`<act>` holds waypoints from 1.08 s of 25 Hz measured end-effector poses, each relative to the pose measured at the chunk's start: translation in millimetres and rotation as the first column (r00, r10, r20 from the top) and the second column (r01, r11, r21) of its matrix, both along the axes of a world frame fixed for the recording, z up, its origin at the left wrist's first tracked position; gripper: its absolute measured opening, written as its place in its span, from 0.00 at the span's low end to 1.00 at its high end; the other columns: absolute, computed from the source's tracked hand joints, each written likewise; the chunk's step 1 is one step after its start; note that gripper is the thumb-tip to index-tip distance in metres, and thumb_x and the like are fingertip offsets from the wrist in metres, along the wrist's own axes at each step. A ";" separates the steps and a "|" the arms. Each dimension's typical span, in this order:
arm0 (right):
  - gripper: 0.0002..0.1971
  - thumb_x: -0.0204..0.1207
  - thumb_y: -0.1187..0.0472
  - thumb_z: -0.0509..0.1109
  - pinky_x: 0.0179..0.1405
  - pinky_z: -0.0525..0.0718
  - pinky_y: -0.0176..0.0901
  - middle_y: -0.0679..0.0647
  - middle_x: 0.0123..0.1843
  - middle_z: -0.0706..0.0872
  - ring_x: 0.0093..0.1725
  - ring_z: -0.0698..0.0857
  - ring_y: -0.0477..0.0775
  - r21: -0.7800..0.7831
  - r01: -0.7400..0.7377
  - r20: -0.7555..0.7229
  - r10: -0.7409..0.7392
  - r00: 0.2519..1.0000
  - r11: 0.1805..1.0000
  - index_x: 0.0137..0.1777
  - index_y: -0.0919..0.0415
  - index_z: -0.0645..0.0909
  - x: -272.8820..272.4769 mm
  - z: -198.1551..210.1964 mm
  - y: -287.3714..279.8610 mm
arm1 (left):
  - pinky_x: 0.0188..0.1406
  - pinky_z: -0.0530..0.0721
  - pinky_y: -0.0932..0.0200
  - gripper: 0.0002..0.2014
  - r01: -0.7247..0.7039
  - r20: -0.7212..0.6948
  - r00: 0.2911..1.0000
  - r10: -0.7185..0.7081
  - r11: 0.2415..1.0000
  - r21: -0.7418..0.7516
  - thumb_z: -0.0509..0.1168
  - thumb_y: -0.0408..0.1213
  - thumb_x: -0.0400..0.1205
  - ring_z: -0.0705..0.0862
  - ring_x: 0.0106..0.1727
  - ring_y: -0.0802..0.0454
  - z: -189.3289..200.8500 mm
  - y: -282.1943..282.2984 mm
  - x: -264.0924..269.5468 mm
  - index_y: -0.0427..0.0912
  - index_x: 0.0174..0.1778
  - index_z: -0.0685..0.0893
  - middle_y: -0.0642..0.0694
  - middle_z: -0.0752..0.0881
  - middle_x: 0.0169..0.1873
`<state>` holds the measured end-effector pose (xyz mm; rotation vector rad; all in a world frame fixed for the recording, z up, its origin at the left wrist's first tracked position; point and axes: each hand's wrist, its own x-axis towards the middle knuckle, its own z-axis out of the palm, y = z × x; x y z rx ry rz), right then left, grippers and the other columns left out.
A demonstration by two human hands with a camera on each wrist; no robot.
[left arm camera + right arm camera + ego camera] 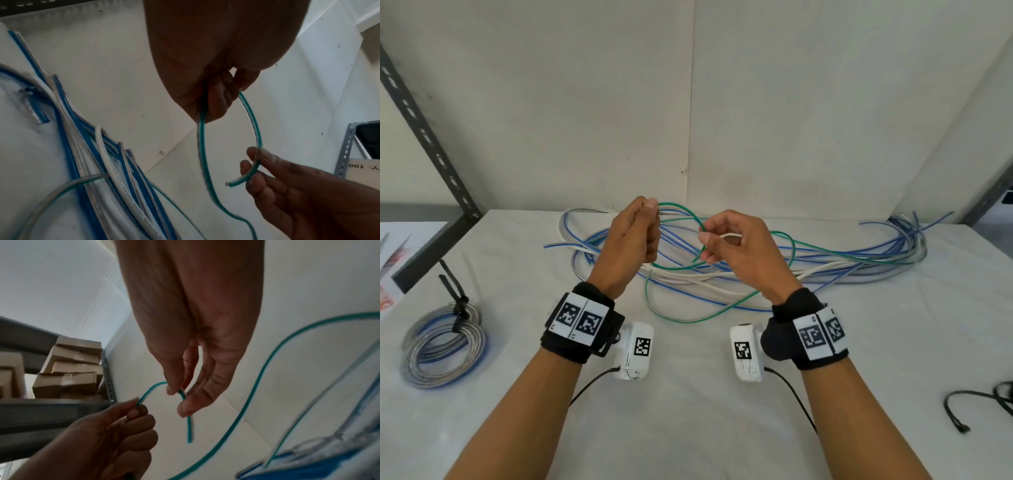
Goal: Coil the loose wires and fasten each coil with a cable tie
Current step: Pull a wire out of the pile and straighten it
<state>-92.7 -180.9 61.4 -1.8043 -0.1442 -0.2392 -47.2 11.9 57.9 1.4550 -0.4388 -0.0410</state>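
Green wire (726, 310), clear-sheathed with a green stripe, arches between two raised hands above a white tabletop (688, 428), most likely so its free end can be bent round into the first turn of a coil. The left hand (631, 240) is curled into a loose fist with thumb and fingers closed on the wire a little way along it. The right hand (736, 246) pinches the wire near its cut end between thumb and forefinger, the other fingers loosely curled, and the short tip pokes out below the pinch. Both forearms reach forward side by side, wrists bent up, palms turned towards each other. The rest of the wire trails down and loops across the tabletop just below the hands. Behind them lies a loose tangle of blue and white wires (825, 263), still uncoiled. At the near left rests a finished coil (443, 346), bound with a black cable tie (457, 305). More black ties (976, 401) lie at the right edge.
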 end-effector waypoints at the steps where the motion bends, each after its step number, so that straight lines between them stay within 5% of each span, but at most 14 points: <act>1: 0.07 0.81 0.67 0.75 0.39 0.89 0.44 0.61 0.44 0.89 0.35 0.91 0.55 -0.021 -0.006 0.008 0.006 1.000 1.000 0.57 0.65 0.83 -2.5 3.4 0.5 | 0.22 0.58 0.63 0.19 0.007 -0.003 1.000 -0.007 1.000 0.000 0.53 0.41 0.93 0.56 0.27 0.55 2.0 -0.3 -1.2 0.48 0.35 0.62 0.54 0.61 0.28; 7: 0.07 0.86 0.71 0.67 0.39 0.88 0.46 0.66 0.44 0.88 0.35 0.90 0.57 0.020 -0.094 0.191 0.089 0.978 0.995 0.54 0.60 0.84 -22.0 28.3 -0.6 | 0.21 0.53 0.61 0.17 0.071 -0.164 0.981 -0.101 0.981 -0.179 0.47 0.36 0.91 0.51 0.27 0.53 18.9 -0.1 -4.5 0.45 0.35 0.67 0.52 0.57 0.26; 11: 0.09 0.82 0.70 0.73 0.45 0.90 0.43 0.59 0.46 0.93 0.43 0.91 0.56 -0.067 -0.080 0.190 0.091 0.978 0.995 0.56 0.57 0.89 -24.5 33.2 5.3 | 0.19 0.64 0.64 0.19 0.067 -0.174 0.980 -0.102 0.979 -0.194 0.48 0.36 0.91 0.58 0.25 0.55 25.0 2.7 -4.8 0.44 0.35 0.75 0.52 0.61 0.25; 14: 0.08 0.76 0.70 0.79 0.41 0.89 0.45 0.59 0.40 0.93 0.39 0.92 0.56 0.043 0.017 0.238 -0.027 0.971 0.999 0.52 0.60 0.87 -25.5 34.0 7.8 | 0.42 0.87 0.58 0.17 0.082 0.031 0.996 -0.083 0.996 0.023 0.53 0.38 0.93 0.79 0.38 0.52 21.0 3.7 -9.0 0.39 0.53 0.87 0.44 0.77 0.36; 16: 0.15 0.77 0.72 0.77 0.44 0.90 0.46 0.62 0.42 0.93 0.41 0.93 0.59 0.160 0.052 0.243 -0.090 0.966 0.986 0.60 0.60 0.81 -25.0 35.6 5.1 | 0.56 0.90 0.47 0.15 0.102 0.097 0.988 -0.119 0.981 0.165 0.59 0.38 0.91 0.87 0.52 0.44 19.7 4.2 -12.9 0.37 0.64 0.88 0.36 0.86 0.50; 19: 0.21 0.78 0.73 0.76 0.48 0.91 0.45 0.64 0.46 0.92 0.42 0.94 0.60 0.245 0.088 0.209 -0.142 0.968 0.965 0.70 0.63 0.80 -24.5 34.3 4.7 | 0.56 0.91 0.42 0.14 0.133 0.024 0.990 -0.139 0.978 0.159 0.65 0.34 0.88 0.90 0.55 0.34 22.8 1.2 -18.2 0.35 0.67 0.87 0.28 0.89 0.54; 27: 0.08 0.78 0.73 0.75 0.47 0.90 0.44 0.67 0.45 0.92 0.41 0.94 0.60 0.425 0.129 0.093 -0.186 0.978 0.896 0.56 0.71 0.86 -22.3 25.5 16.8 | 0.52 0.90 0.54 0.12 0.084 -0.041 0.995 -0.086 0.995 -0.050 0.67 0.31 0.86 0.91 0.51 0.41 30.3 0.2 -21.6 0.32 0.63 0.87 0.33 0.92 0.53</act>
